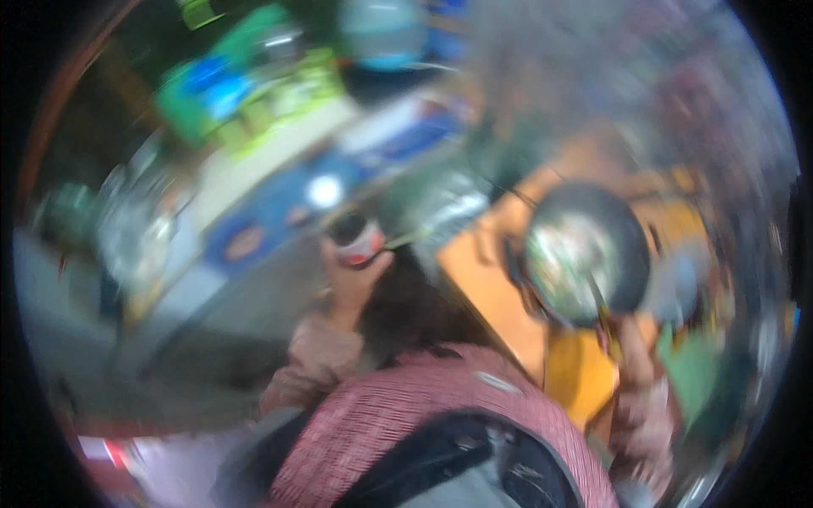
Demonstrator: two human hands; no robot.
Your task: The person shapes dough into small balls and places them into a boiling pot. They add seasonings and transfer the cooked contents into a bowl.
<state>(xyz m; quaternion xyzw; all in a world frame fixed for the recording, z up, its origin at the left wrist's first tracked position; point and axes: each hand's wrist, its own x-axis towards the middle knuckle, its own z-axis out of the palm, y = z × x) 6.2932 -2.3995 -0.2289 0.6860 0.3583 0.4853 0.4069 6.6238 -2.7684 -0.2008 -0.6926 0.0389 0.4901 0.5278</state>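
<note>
My left hand (346, 276) is closed around a small dark-topped jar (359, 240) with a white and red label, held left of the pan. At the right, my right hand (629, 346) grips the handle of a utensil (599, 301) whose far end reaches into a dark round wok or pan (625, 254). Pale food with green bits (565, 254) lies in the pan; motion blur hides what it is. The utensil's tip cannot be made out.
The pan is over an orange surface (489, 279). A blue panel or box edge (406, 143) runs along a pale counter (273, 152) with green and blue items on it. Clear plastic bags (136, 222) are at the left. A green object (692, 362) lies right of my right hand.
</note>
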